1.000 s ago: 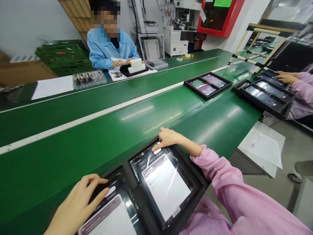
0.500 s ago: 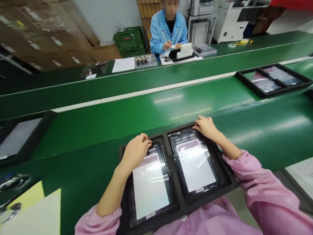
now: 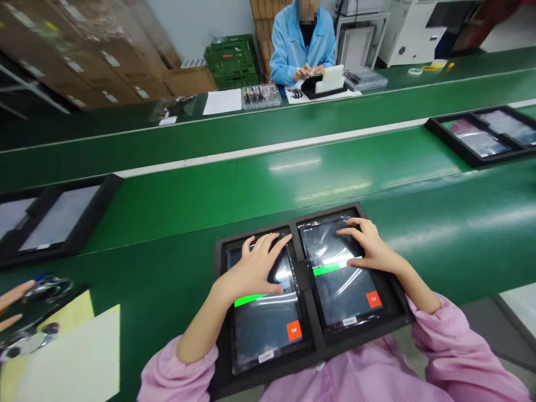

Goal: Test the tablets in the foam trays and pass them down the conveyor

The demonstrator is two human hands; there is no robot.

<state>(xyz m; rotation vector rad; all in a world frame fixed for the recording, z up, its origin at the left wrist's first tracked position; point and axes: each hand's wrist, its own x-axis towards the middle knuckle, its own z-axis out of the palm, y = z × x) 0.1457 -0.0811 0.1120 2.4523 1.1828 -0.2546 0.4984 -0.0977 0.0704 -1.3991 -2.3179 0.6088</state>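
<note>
A black two-slot tray (image 3: 307, 296) lies in front of me at the near edge of the green bench, a tablet in each slot. Over the left tablet (image 3: 263, 326) my left hand (image 3: 253, 265) is spread, fingers apart, hiding part of the screen. My right hand (image 3: 371, 245) hovers at or touches the screen of the right tablet (image 3: 343, 296), its thumb and fingers apart. Both screens are dark, with a green bar across the middle and a red square marked "Fail" at the lower right. Neither hand grips anything.
More black trays with tablets lie left (image 3: 62, 218) and right (image 3: 481, 134) on the green surface (image 3: 234, 190). At far left are paper sheets (image 3: 84, 352), shiny clear-wrapped items and another person's fingers (image 3: 12, 304). Across sits a co-worker in blue (image 3: 304, 44).
My hands have moved from the tray's top edge down over the screens, fingers spreading. The screens went from white pages to dark ones with green bars. Another person's fingers appeared at left.
</note>
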